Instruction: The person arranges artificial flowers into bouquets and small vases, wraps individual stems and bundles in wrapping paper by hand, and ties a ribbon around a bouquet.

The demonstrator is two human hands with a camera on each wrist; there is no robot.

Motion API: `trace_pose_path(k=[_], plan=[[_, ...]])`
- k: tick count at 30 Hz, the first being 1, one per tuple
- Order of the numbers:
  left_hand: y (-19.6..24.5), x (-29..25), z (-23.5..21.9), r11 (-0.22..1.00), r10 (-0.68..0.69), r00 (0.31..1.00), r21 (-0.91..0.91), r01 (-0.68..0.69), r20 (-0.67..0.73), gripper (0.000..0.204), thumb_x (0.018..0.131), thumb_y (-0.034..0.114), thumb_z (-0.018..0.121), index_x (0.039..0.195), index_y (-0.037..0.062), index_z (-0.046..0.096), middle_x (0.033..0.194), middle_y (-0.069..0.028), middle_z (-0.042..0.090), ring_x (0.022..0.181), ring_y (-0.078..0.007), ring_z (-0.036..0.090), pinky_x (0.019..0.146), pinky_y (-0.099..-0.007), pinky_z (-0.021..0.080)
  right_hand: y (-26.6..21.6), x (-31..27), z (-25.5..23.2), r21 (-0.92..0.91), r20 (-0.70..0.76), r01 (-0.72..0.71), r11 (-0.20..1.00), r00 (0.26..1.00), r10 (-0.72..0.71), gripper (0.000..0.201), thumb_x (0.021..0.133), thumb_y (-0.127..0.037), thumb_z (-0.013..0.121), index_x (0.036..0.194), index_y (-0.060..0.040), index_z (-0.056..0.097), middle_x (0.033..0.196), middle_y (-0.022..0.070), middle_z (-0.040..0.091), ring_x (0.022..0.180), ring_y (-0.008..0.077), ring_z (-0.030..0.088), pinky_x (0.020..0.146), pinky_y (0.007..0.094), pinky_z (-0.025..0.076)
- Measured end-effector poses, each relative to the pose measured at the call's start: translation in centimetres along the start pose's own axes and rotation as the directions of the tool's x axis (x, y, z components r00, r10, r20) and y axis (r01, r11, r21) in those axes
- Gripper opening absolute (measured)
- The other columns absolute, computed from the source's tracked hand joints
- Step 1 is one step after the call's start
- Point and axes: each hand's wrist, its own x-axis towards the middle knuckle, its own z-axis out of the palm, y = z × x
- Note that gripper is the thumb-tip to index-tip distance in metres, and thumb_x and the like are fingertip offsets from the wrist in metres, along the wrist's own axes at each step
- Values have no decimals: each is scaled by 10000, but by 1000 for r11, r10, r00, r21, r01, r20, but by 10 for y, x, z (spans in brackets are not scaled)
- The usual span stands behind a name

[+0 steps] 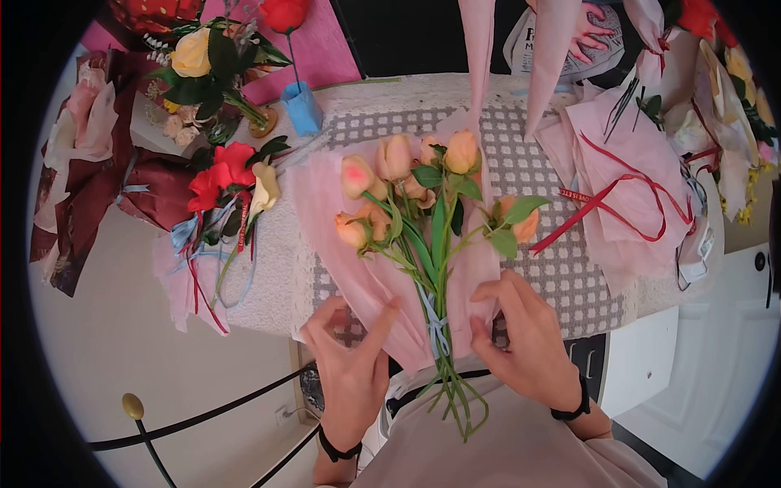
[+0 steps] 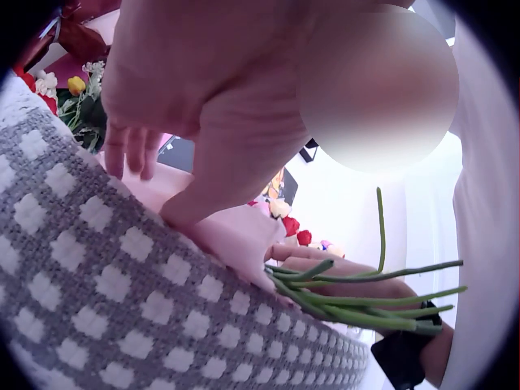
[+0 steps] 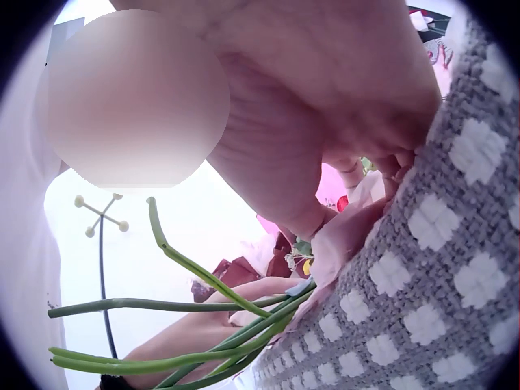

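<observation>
A bouquet of peach roses (image 1: 394, 159) lies on pink wrapping paper (image 1: 325, 220), its green stems (image 1: 460, 398) pointing toward the person and tied with a light blue ribbon (image 1: 437, 325). At the paper's lower left edge, the left hand (image 1: 350, 366) holds the paper, thumb on top and fingers bent; the left wrist view shows its thumb and fingertips against the pink sheet (image 2: 236, 236). The right hand (image 1: 529, 346) grips the right edge with curled fingers; in the right wrist view the paper (image 3: 345, 236) bunches between thumb and fingers. The stems hang between the hands.
Red and cream flowers (image 1: 232, 167) lie left of the bouquet. A blue-wrapped pot (image 1: 301, 110) with a red rose stands behind. On the right are pink sheets (image 1: 634, 163) with a red ribbon (image 1: 598, 199). Rolled pink paper (image 1: 549, 65) hangs in front. A grey-white checked cloth (image 1: 561, 301) covers the table.
</observation>
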Motion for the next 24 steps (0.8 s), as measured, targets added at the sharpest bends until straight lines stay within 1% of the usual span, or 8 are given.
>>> trace_pose_path(k=[1,3,4,6,7,9,16,24], plan=[[-1,-2,2,1000,0,1000,-2,0,-1,581,792,-78,686,1305,183,759,1130,-106,587,982,-248,597,927,-426,499,-1,0,-1,19,-7,-1,1000,1000,1,305,838,3,720,1104,-47,578,915,133,518,671,308,586,605,431,475],[-5,-8,8,912,299,942,336,-236,-149,453,819,1,709,1218,200,787,1220,-74,615,1118,-222,583,1083,-443,429,-1,0,-2,38,-13,4,999,1000,-3,322,841,13,712,1130,-43,581,921,137,520,669,311,587,605,434,471],[-5,-8,7,911,298,942,339,-234,-152,453,819,1,709,1218,200,787,1220,-74,615,1118,-222,583,1083,-443,429,-1,-1,-2,73,3,-17,997,1000,17,337,847,20,706,1155,-39,582,925,141,523,675,316,591,608,436,470],[-4,-8,3,811,510,860,336,-478,-7,336,853,71,690,1167,148,779,1293,-63,644,1199,-222,612,1146,-448,405,-1,-1,-2,108,22,-33,994,999,31,352,852,26,700,1179,-35,584,929,145,526,681,322,595,611,438,469],[-1,-5,0,811,509,860,338,-477,-10,336,853,71,690,1167,148,779,1293,-63,644,1199,-222,612,1146,-448,405,1,-1,-1,100,5,-10,995,1000,9,349,861,33,691,1187,-36,586,929,146,528,683,325,597,614,438,471],[4,6,-5,908,404,896,37,-417,182,312,814,-26,663,1092,82,755,1233,-58,699,1217,-273,648,1173,-532,379,2,0,0,89,-14,14,996,1000,-13,346,870,41,681,1195,-38,589,929,148,529,685,327,600,618,437,473],[-10,30,-6,863,489,855,50,-503,174,269,832,21,658,1090,21,736,1202,-84,731,1217,-267,669,1139,-508,445,-1,9,0,121,-41,32,992,999,-27,306,891,77,648,1172,-38,614,919,150,528,691,324,590,619,426,469],[-12,40,-6,868,486,853,11,-497,188,403,714,-3,675,1114,-13,719,1113,-113,646,1104,-294,655,1054,-481,522,7,8,4,57,-83,32,998,996,-27,322,864,105,649,1158,-28,658,1056,162,580,821,332,629,692,402,504]])
